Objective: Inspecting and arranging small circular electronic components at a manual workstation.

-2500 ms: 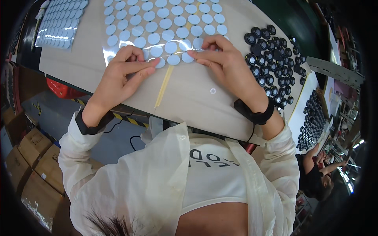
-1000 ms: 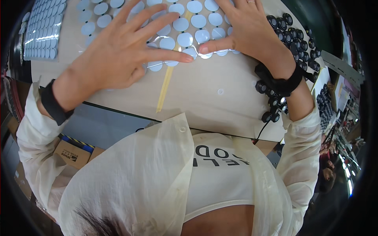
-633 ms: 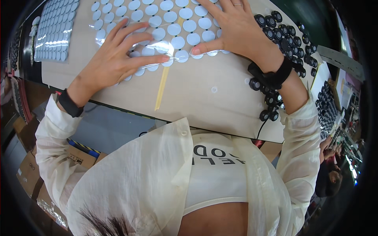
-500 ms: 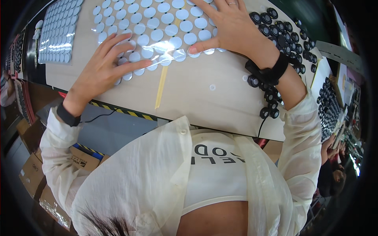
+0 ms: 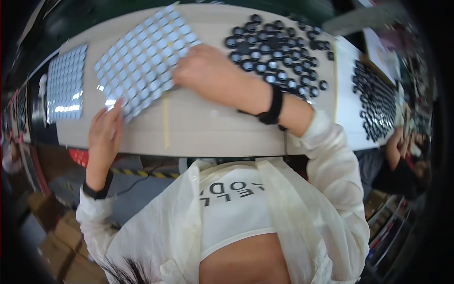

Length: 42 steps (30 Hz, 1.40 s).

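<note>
A clear plastic sheet (image 5: 141, 56) covered with rows of round pale-blue discs lies slanted on the table. My right hand (image 5: 201, 68) is closed at the sheet's right edge, fingers curled in and mostly hidden under the back of the hand. By the sheet's lower left corner is my left hand (image 5: 106, 135), its fingers stretched out and slightly blurred, close to or touching the film. A glare spot shines on the sheet beside these fingertips. Both wrists wear black bands.
A second sheet of pale discs (image 5: 66, 85) lies at the far left. Many small round black parts (image 5: 272, 52) are scattered behind my right forearm, with more black parts (image 5: 373, 102) on a white surface farther right. A yellow tape strip (image 5: 166, 120) marks the tabletop (image 5: 213, 137).
The sheet of discs is now turned aslant and farther left. My right hand has gone from spread flat to closed at its edge; my left hand has moved to the lower corner. The view has shifted.
</note>
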Each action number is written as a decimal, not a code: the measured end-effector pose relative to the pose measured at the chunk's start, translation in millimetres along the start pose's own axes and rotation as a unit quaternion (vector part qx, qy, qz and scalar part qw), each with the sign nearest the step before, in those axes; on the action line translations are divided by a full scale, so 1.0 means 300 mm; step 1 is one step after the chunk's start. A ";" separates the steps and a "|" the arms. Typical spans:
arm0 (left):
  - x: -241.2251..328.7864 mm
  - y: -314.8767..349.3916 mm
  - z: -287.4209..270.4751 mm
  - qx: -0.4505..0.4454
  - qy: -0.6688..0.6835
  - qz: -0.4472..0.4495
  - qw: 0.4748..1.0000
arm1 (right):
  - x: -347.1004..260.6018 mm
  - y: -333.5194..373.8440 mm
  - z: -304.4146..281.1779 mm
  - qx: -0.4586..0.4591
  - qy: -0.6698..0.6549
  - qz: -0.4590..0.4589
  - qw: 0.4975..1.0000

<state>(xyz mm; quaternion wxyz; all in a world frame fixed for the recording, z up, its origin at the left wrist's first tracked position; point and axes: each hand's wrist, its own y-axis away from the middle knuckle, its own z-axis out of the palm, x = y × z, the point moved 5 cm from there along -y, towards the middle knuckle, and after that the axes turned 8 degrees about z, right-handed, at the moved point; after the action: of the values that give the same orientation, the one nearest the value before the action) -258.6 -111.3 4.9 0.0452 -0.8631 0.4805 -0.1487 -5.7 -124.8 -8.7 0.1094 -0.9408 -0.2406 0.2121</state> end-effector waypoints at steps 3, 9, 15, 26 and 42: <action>-0.068 -0.039 -0.122 0.068 0.041 -0.086 0.993 | -0.026 -0.042 -0.158 0.122 0.050 0.029 0.991; 0.102 -0.297 -0.582 0.223 -0.093 0.028 0.970 | -0.093 -0.044 -0.634 0.322 0.031 0.030 0.946; 0.344 -0.484 -0.681 0.177 0.060 0.138 0.973 | -0.124 0.318 -1.027 0.337 -0.064 0.019 0.939; 0.283 -0.591 -0.501 0.006 0.174 0.045 0.984 | 0.625 1.927 -0.838 0.045 0.156 0.797 0.582; 0.205 -0.641 -0.418 0.041 0.118 -0.010 0.992 | 0.417 1.149 -0.468 0.010 0.152 0.570 0.807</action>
<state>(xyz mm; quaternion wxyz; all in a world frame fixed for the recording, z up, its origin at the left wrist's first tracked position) -108.7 -52.3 179.7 0.0220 -0.8417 0.4672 -0.2698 297.1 -373.5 -33.7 0.0140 -0.9279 0.3609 0.0929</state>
